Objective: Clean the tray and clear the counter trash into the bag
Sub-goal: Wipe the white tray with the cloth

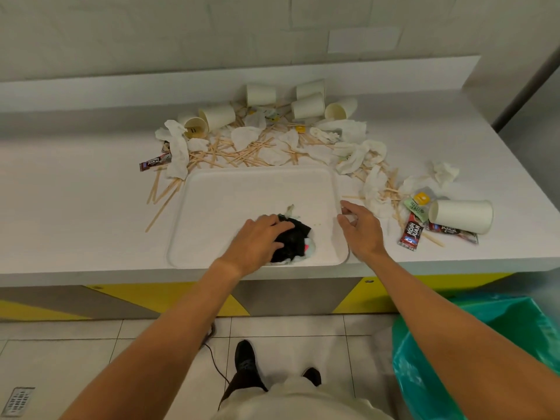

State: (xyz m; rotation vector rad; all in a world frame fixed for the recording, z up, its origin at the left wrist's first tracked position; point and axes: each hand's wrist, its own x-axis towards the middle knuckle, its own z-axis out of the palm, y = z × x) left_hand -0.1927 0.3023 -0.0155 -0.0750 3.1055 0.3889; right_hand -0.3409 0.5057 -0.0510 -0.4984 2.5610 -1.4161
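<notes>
A white tray (230,195) lies on the counter's front edge. My left hand (257,241) presses a crumpled black cloth (295,237) onto the tray's near right part, fingers curled over it. My right hand (359,230) is at the tray's right rim (339,207), thumb and fingers curled around the edge. A green trash bag (472,353) stands open on the floor at lower right. Trash rings the tray: paper cups (307,106), crumpled napkins (359,153), wooden stir sticks (230,150) and red sachets (410,233).
One paper cup (462,215) lies on its side at the counter's right, beside sachets. A sachet (154,162) lies left of the pile. A raised ledge (121,89) and wall run behind. My feet (247,363) stand on the tiled floor below.
</notes>
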